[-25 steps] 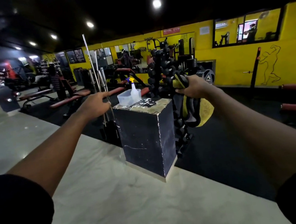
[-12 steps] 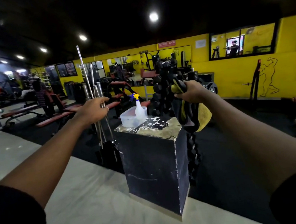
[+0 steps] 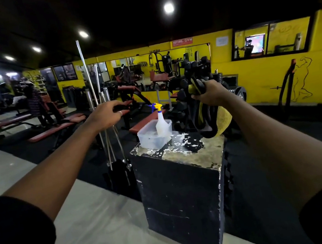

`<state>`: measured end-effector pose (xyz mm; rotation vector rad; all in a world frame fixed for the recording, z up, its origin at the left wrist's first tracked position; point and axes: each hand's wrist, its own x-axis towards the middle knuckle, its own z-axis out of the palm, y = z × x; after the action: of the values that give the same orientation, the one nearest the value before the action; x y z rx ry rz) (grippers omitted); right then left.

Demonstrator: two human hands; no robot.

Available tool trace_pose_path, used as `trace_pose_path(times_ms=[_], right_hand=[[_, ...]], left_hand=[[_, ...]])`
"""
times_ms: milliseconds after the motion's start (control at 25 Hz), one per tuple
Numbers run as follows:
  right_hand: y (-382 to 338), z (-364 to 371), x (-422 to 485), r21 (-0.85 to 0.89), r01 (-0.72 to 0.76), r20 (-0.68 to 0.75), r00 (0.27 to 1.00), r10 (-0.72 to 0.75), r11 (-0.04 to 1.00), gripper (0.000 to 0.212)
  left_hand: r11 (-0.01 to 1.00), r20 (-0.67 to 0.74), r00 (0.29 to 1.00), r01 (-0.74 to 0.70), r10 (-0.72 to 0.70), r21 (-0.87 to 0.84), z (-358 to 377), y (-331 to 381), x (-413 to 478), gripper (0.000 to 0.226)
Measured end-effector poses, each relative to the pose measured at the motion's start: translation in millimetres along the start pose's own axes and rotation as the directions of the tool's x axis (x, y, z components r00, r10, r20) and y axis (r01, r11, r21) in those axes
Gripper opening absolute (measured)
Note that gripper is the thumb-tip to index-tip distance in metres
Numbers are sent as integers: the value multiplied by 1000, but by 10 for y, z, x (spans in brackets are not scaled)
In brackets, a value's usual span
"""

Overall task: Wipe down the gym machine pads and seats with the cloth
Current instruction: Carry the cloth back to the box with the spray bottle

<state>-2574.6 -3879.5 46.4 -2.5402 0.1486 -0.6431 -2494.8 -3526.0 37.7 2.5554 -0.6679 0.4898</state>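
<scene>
The far part of the gym is dim and blurred, so most machines there are only dark shapes before the yellow wall point(image 3: 263, 81). A dark rack point(image 3: 198, 68) of weights stands behind the right hand point(image 3: 211, 94) and is partly covered by it. Both arms are cut off by the lower corners, where only black sleeves point(image 3: 18, 239) show. The bottom of the black block point(image 3: 181, 190) also runs out of the picture. The right hand is clenched around the cloth point(image 3: 209, 121), which is yellow and black. The fingers are mostly hidden behind its bunched top. The cloth hangs down from the fist, and its lower end is at the far right corner of the block's chipped top; whether it touches there cannot be told. The left hand point(image 3: 107, 115) is relaxed, palm down, with fingers loosely bent and a ring on one of them, and it holds nothing. It is well apart from the cloth, at about the same height. It lies in front of some upright steel bars point(image 3: 84, 70), and whether it touches them cannot be told. Between the hands, a clear plastic box point(image 3: 148, 139) stands on the far left corner of the block, with a white spray bottle point(image 3: 161, 122) upright inside. Benches with red pads point(image 3: 55, 132) stand beyond the left hand.
</scene>
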Motion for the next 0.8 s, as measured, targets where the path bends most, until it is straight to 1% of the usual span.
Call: trace_pose_path(times_ms=[120,200,400,520,680,800], right_hand=[[12,318,633,-4,-41,9,999,41,999,45],[-22,543,1064,-17,-40,7,999,40,999,47],[-182,1209,1988,-45,-30,2,1000,30,999,50],[-239,1671,2507,-43,-48,-32,998,46,998,55],[-300,2156,3088,-29,-116,-75,991,114,993,51],[-295,2509,3490,21,-165,-180,970,166,986,57]], left_hand=[[1000,4,1000,5,-5,8,94,-401,631,46],[1000,-3,1000,14,-14,-2,168,-680,1035,46],[999,30,999,-27,27,-21,489,-1413,1941,50],[998,62,996,-57,58,-28,745,-1889,2533,49],[989,96,986,-133,139,-65,961,-2314,3210,49],[981,107,978,-166,176,-96,1170,-2615,3734,47]])
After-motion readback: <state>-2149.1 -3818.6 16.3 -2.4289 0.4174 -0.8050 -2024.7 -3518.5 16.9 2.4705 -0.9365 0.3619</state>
